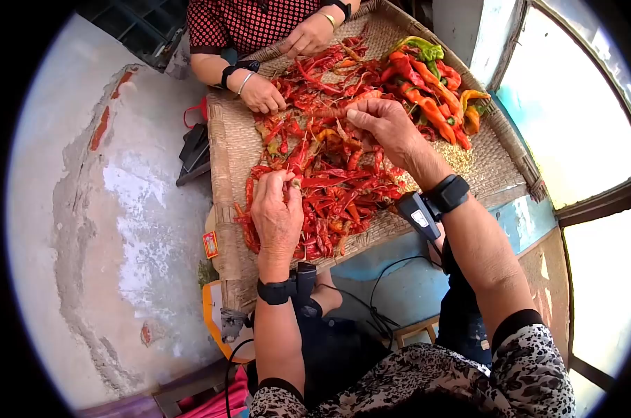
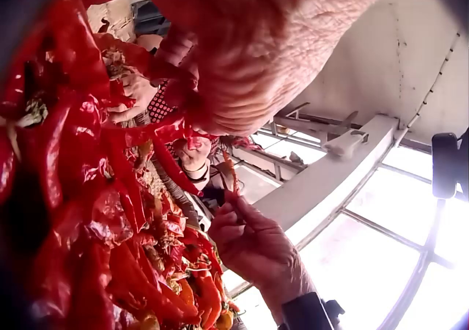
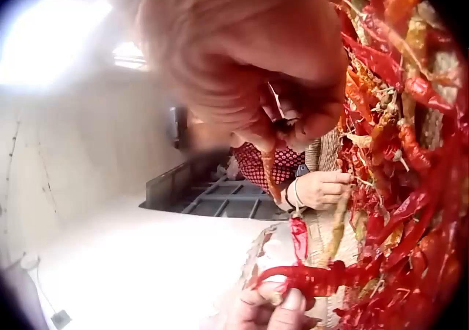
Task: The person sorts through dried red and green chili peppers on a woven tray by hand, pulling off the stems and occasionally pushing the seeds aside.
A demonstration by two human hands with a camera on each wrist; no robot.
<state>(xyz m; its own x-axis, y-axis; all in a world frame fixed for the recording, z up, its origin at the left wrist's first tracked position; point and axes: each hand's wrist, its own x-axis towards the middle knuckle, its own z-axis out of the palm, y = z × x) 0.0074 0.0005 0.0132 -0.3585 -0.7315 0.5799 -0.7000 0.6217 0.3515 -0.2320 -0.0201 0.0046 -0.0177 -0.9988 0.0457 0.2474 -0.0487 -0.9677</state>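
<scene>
My right hand [image 1: 390, 132], raised over the far part of the pile, pinches a thin orange-red dried chili [image 3: 269, 170] by its stem end between thumb and fingers. At the near left of the woven tray [image 1: 230, 139], my left hand [image 1: 277, 217] lies low over the heap of red chilies [image 1: 336, 209]. Its thumb and fingers pinch a long red chili [image 3: 322, 275], seen in the right wrist view. Across the tray, another person's hand [image 1: 262, 94] touches the chilies, and that person's other hand [image 1: 310, 35] is at the back rim.
Larger fresh orange and red peppers [image 1: 427, 94] lie at the tray's far right, with pale loose seeds [image 1: 458, 157] below them. A bare plaster wall [image 1: 120, 230] stands on the left and bright windows [image 1: 573, 111] on the right. A black cable [image 1: 382, 306] hangs beneath the tray.
</scene>
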